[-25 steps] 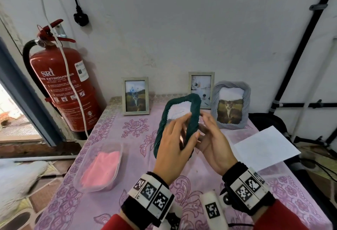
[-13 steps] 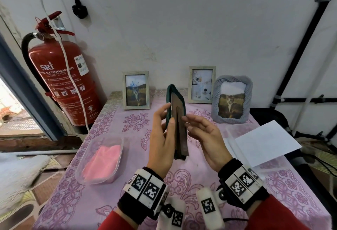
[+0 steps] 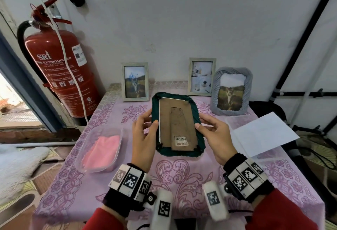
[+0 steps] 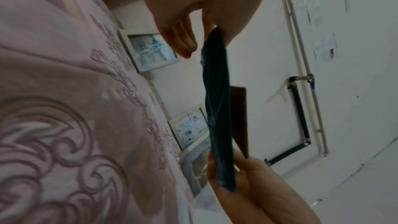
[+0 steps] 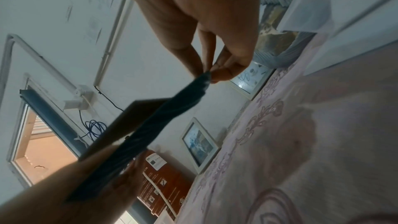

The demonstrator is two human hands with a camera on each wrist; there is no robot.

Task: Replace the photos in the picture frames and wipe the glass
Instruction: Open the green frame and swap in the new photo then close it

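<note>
A dark green ruffled picture frame (image 3: 199,138) hangs above the table with its brown cardboard back (image 3: 179,120) and folded stand turned toward me. My left hand (image 3: 144,135) pinches its left edge, thumb on the back. My right hand (image 3: 213,133) pinches the right edge. In the left wrist view the green frame (image 4: 217,108) is edge-on, held by my left hand (image 4: 193,31) at one end. In the right wrist view my right hand (image 5: 208,67) pinches the green frame (image 5: 163,120). Its glass side is hidden.
Against the wall stand a pale frame (image 3: 135,82), another pale frame (image 3: 201,76) and a grey ruffled frame (image 3: 231,91) with a cat photo. A clear tub (image 3: 116,131) holds a pink cloth (image 3: 100,149). White paper (image 3: 262,135) lies right; a fire extinguisher (image 3: 60,73) stands left.
The green frame has been turned over: first its front faced me, then its edge, now its cardboard back. Both hands have kept hold of its sides.
</note>
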